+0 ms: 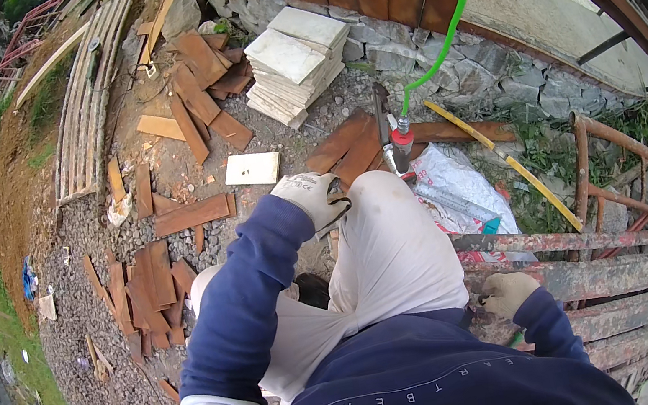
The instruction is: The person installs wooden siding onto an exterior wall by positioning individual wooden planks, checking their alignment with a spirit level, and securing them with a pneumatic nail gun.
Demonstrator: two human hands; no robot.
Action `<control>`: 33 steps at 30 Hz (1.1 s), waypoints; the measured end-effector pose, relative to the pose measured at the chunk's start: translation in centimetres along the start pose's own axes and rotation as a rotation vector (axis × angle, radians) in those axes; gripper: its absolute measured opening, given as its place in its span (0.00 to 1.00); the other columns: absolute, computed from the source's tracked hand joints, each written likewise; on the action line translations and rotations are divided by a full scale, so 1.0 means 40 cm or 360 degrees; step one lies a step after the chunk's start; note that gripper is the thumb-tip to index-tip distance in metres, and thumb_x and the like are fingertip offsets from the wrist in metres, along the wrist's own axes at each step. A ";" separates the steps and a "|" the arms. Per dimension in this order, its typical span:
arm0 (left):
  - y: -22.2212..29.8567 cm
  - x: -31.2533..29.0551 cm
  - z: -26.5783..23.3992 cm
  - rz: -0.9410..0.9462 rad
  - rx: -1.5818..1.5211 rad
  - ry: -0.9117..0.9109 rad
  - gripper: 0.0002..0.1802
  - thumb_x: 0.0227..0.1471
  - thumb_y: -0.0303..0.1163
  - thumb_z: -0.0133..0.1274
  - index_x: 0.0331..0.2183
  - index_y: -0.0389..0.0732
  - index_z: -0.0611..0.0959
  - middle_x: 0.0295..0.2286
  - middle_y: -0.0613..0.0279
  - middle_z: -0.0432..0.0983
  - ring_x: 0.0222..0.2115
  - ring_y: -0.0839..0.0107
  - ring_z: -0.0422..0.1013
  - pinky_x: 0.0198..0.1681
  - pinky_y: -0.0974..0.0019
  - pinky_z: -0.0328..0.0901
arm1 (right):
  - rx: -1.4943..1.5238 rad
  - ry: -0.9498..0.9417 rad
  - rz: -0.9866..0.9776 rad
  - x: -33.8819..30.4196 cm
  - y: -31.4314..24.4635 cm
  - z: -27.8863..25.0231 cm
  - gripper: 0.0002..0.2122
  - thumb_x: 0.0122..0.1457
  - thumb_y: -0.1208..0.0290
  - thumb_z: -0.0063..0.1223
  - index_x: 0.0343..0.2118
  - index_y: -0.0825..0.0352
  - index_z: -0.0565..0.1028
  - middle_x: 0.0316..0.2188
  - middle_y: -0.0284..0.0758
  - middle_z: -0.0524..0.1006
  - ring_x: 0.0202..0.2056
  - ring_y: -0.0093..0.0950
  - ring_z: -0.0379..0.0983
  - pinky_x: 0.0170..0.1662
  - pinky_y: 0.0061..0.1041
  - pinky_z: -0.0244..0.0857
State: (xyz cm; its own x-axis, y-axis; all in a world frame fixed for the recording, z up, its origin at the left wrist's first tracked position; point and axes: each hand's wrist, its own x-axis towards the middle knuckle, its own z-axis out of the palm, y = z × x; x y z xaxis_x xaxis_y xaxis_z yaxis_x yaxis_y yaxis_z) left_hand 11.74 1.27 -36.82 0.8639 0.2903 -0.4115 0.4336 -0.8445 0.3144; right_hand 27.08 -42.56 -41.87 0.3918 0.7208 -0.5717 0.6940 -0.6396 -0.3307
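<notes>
My left hand (311, 198), in a pale work glove, hovers at my left-of-centre front beside my bent knee. Its fingers curve with a gap to the thumb, and no held thing shows in the dark hollow. Low on the right, my gloved right hand (509, 293) is curled close to my hip, over a slatted bench (607, 276); what its fingers close on is hidden. A cream tile (253, 169) with dark spots lies on the gravel just beyond my left hand. Past my knee stands a red-and-grey air tool (401, 145), joined to a bright green hose (450, 34).
Stacked pale stone tiles (296, 63) stand before a stone wall (490, 74). Brown boards (151, 289) are scattered leftward, with a white sack (462, 189) and yellow level-like bar (503, 157) on the right. A rusty metal frame (629, 146) edges the right side.
</notes>
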 end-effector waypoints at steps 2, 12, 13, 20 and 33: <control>0.020 -0.021 0.001 0.0064 0.0002 -0.0060 0.32 0.55 0.54 0.54 0.50 0.38 0.79 0.40 0.46 0.80 0.43 0.51 0.77 0.49 0.54 0.69 | 0.0184 0.0295 -0.0078 0.095 -0.056 -0.054 0.22 0.49 0.63 0.63 0.46 0.69 0.77 0.32 0.46 0.81 0.36 0.39 0.80 0.42 0.34 0.73; 0.059 -0.275 0.032 0.0369 -0.0300 0.0204 0.26 0.54 0.49 0.55 0.48 0.40 0.79 0.37 0.55 0.78 0.43 0.58 0.74 0.51 0.53 0.65 | 0.0839 0.0541 -0.1075 0.522 -0.505 -0.225 0.25 0.51 0.82 0.57 0.55 0.69 0.73 0.42 0.37 0.80 0.44 0.27 0.78 0.48 0.26 0.70; 0.053 -0.294 0.055 0.0347 -0.0331 0.0089 0.26 0.54 0.48 0.55 0.47 0.39 0.80 0.37 0.54 0.78 0.42 0.57 0.74 0.51 0.54 0.65 | 0.0909 0.0436 -0.1160 0.550 -0.559 -0.228 0.25 0.51 0.83 0.57 0.55 0.69 0.73 0.43 0.37 0.80 0.45 0.27 0.77 0.49 0.25 0.70; 0.062 -0.346 0.179 0.0361 -0.0328 -0.0159 0.23 0.55 0.43 0.52 0.47 0.37 0.78 0.40 0.54 0.76 0.45 0.57 0.71 0.55 0.50 0.62 | 0.1292 0.0835 -0.1198 0.848 -0.765 -0.275 0.31 0.54 0.87 0.54 0.63 0.66 0.65 0.51 0.39 0.75 0.49 0.28 0.75 0.49 0.25 0.70; 0.012 -0.418 0.037 0.0519 -0.0378 0.0348 0.18 0.52 0.31 0.51 0.45 0.39 0.79 0.39 0.57 0.74 0.44 0.60 0.71 0.59 0.47 0.61 | 0.0020 0.0470 -0.0578 1.349 -0.564 -0.076 0.16 0.55 0.65 0.56 0.45 0.63 0.79 0.42 0.45 0.81 0.44 0.40 0.79 0.51 0.33 0.71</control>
State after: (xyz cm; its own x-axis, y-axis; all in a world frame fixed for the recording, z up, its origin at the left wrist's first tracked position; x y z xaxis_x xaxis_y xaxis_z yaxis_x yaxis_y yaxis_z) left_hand -2.87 -4.66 -31.07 0.9878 0.1361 -0.0762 0.1546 -0.7884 0.5954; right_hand 34.40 11.57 -62.97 0.2814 0.9426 -0.1800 0.8114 -0.3338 -0.4798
